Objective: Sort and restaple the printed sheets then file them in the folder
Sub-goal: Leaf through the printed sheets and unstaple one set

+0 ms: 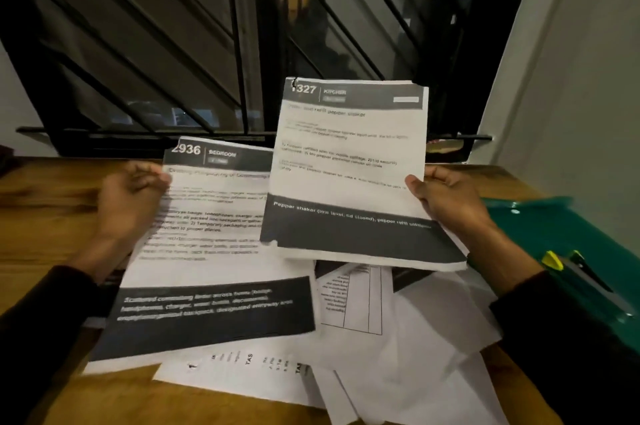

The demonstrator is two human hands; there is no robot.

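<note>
At centre frame, the right hand [450, 199] pinches a stapled white printed packet headed 1327 [349, 168]. The left hand [130, 203] grips the blurred 2936 packet [207, 251] at centre left. Loose white sheets [398, 355] litter the wooden bench [41, 217]; a green plastic folder [561, 241] lies at right.

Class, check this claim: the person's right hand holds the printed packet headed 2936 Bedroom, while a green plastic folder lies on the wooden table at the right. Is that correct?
One detail is wrong. The head view shows the right hand holding the white printed packet headed 1327 Kitchen; the packet headed 2936 Bedroom is at the left hand. The green plastic folder does lie on the wooden table at the right.
</note>
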